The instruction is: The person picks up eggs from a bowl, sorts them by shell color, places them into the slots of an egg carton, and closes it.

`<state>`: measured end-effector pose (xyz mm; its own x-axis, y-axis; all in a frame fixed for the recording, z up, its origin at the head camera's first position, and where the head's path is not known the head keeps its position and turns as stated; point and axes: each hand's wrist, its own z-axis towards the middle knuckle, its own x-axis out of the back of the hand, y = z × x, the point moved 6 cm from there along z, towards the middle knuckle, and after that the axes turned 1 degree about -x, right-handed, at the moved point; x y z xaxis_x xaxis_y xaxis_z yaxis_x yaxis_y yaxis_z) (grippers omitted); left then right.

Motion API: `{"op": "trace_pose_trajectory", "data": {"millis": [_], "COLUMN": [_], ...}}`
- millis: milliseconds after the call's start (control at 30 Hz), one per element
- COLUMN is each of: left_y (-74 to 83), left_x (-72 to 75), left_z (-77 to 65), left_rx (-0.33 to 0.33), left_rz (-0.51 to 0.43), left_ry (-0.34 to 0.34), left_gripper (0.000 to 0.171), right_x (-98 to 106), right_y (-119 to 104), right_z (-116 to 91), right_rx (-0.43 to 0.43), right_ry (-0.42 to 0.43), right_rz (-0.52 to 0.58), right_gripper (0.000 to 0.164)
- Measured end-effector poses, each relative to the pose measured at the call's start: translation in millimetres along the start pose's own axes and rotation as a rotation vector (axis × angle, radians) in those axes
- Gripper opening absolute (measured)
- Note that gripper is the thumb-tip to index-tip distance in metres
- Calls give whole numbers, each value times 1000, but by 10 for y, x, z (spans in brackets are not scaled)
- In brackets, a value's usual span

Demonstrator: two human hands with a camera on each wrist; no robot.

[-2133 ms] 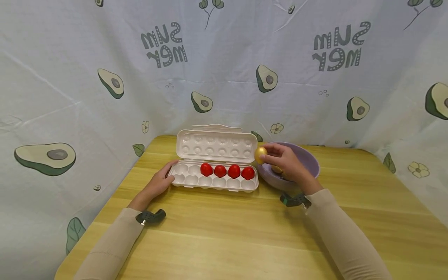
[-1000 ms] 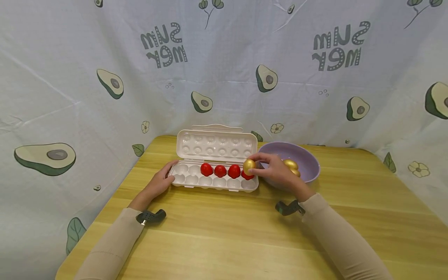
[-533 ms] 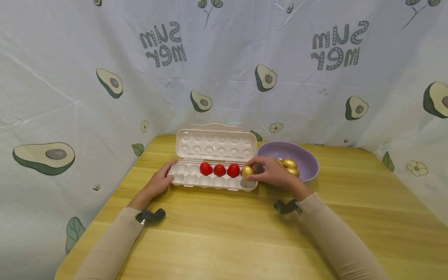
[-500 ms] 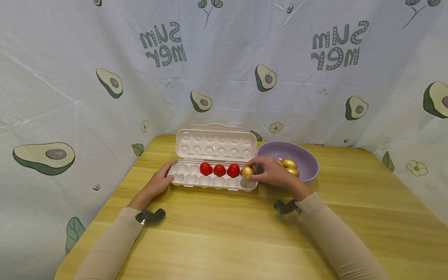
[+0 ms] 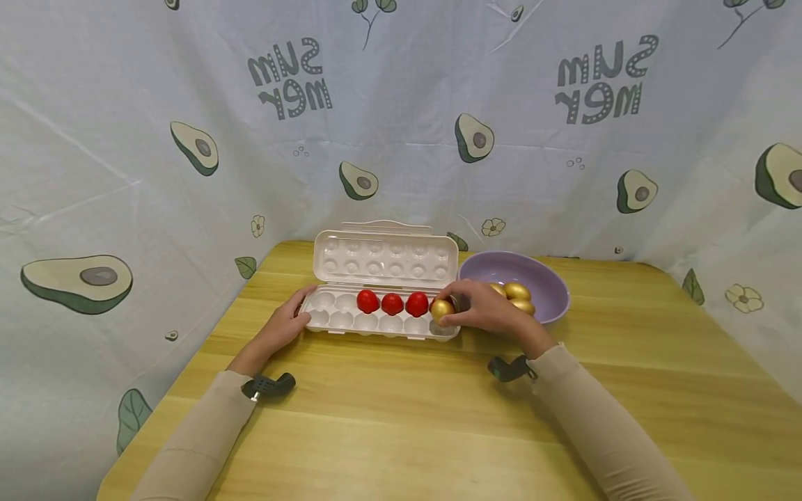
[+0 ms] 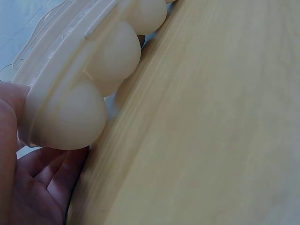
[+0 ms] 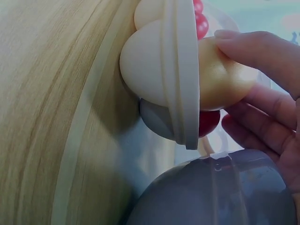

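A cream egg box (image 5: 376,335) lies with its lid (image 5: 385,257) raised at the back. My left hand (image 5: 280,329) grips its left end, thumb at the rim and fingers behind and below, as the left wrist view shows on the box's end cup (image 6: 70,117). My right hand (image 5: 491,309) pinches a golden egg (image 5: 441,310) between thumb and fingers at the right end's front cup. In the right wrist view the egg (image 7: 225,82) sits against the rim. Several red rounded pieces (image 5: 392,304) fill back-row cups; the rightmost is mostly hidden behind the egg and fingers.
A purple bowl (image 5: 554,303) stands right of the egg box, close behind my right hand, with several golden eggs (image 5: 516,291) in it. The wooden table (image 5: 388,424) reaches back to a printed curtain (image 5: 401,90).
My right hand has carried the golden egg from beside the bowl, left and down, to the right front cup. In the last half second it has barely moved. My left hand stays put.
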<state>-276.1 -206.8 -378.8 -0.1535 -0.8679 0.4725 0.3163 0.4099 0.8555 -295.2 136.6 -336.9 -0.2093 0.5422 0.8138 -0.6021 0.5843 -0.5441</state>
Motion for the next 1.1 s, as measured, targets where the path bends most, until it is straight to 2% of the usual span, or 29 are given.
{"op": "trace_pose_trajectory", "data": {"millis": [200, 333, 633, 833, 1100], "left_y": [-237, -311, -315, -314, -345], "left_x": [4, -6, -5, -3, -9], "left_z": [63, 78, 81, 86, 92], "left_rx": [13, 4, 1, 1, 13], "left_rz": [31, 7, 23, 33, 28], "left_ry": [6, 2, 8, 12, 7], "left_gripper": [56, 56, 57, 57, 56], "right_x": [-23, -32, -29, -40, -51], "right_y": [-19, -20, -72, -64, -60], "right_z": [13, 20, 28, 25, 15], "right_rx": [49, 59, 104, 99, 100], "right_ry": [-10, -14, -28, -45, -63], "right_rz": [-6, -3, -20, -23, -41], "right_gripper": [33, 31, 29, 21, 19]}}
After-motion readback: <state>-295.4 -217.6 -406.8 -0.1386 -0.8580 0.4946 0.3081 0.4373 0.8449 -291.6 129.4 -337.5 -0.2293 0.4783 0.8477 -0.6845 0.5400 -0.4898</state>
